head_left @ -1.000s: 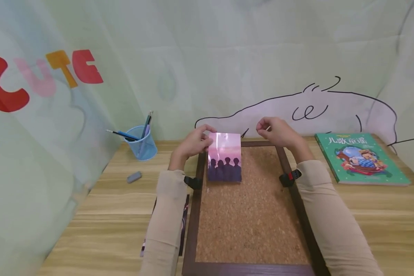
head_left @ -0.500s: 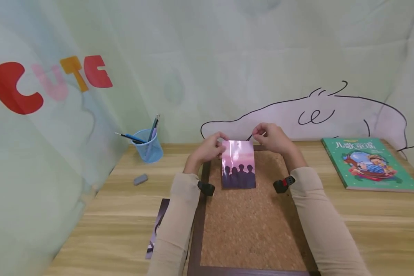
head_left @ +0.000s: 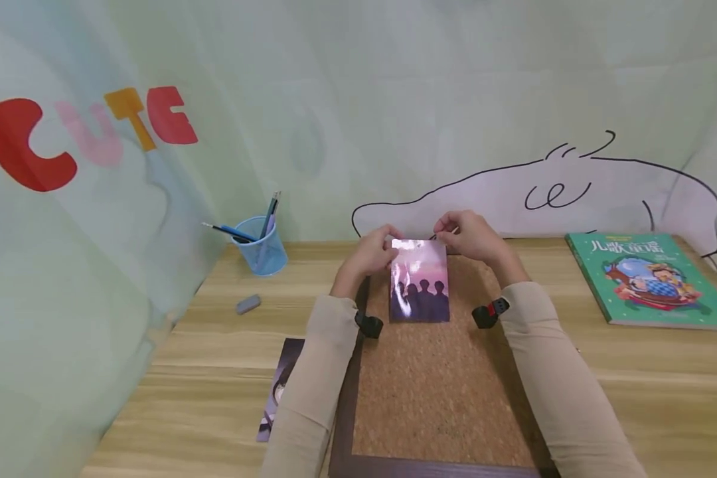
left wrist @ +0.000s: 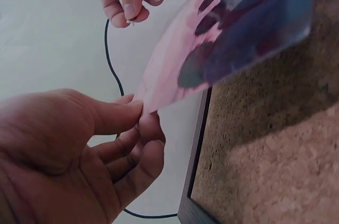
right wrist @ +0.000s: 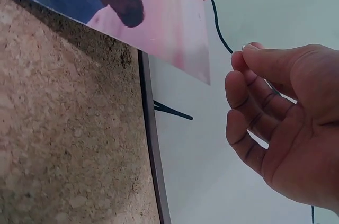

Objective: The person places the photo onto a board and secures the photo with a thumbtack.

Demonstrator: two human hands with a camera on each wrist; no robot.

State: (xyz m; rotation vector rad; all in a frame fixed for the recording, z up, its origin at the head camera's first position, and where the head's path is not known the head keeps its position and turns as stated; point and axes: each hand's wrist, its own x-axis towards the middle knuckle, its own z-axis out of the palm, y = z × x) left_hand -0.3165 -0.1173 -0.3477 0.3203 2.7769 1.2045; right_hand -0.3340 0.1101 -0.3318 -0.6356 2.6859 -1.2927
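My left hand (head_left: 367, 255) pinches the upper left corner of a glossy photo print (head_left: 419, 285), a pink sky with dark silhouettes of people. The print hangs over the upper part of a framed cork board (head_left: 436, 392); in the left wrist view it is tilted, its lower end close to the cork. Just off the print's upper right corner is my right hand (head_left: 475, 236), not touching it. Thumb and index finger there pinch a tiny pale pin (left wrist: 132, 23), mostly hidden by the fingertips. The right hand's other fingers are loosely curled.
A second photo print (head_left: 277, 398) lies left of the board, partly under my left sleeve. Further back are a grey eraser (head_left: 248, 304) and a blue mesh cup (head_left: 265, 255) with pencils. A green book (head_left: 651, 279) lies on the right; a printed curtain (head_left: 334, 119) hangs behind.
The print has shifted a little to the right over the board with my left hand. My right hand has come nearer to the print's upper right corner. The head view has swung slightly left.
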